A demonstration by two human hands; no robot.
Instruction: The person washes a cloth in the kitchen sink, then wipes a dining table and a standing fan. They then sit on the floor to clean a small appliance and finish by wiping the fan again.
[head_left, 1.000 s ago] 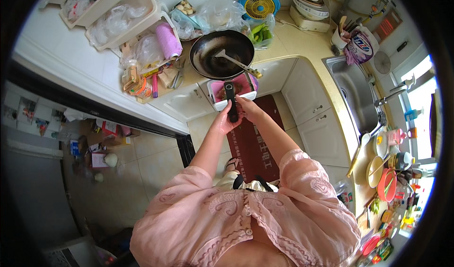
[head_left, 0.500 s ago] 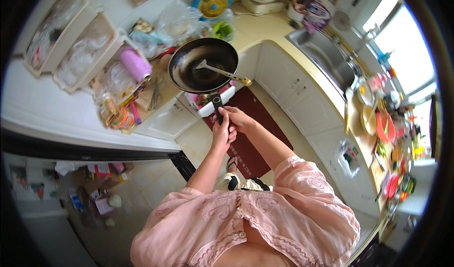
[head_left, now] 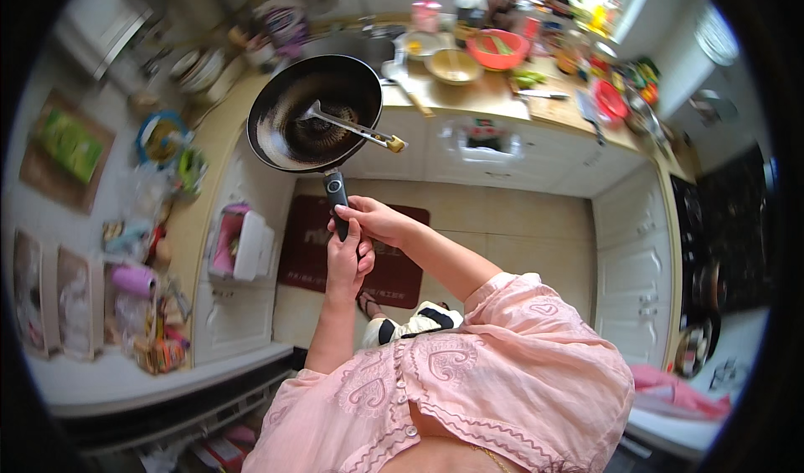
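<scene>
A dark wok (head_left: 289,142) is held out in front of me above the floor, its black handle (head_left: 336,195) pointing back at me. My left hand (head_left: 346,254) is closed round the lower part of that handle. Just above and to the right, my right hand (head_left: 368,218) also grips it, the two hands touching. Inside the wok rests a metal spatula (head_left: 347,126); its yellowish handle end sticks out over the right rim. Neither hand touches the spatula. The wok holds no food that I can see.
Ahead runs a counter with a sink (head_left: 352,44), a yellow bowl (head_left: 455,67), a red basin (head_left: 497,48) and a knife (head_left: 543,95). A black stove (head_left: 688,230) is at the right. A pink-lined bin (head_left: 243,243) hangs on the left cabinet. A dark red mat (head_left: 301,259) covers floor below.
My view has swung to the right, bringing the far counter ahead and the stove into sight. The wok has come round with me, both hands still on its handle and the spatula still inside.
</scene>
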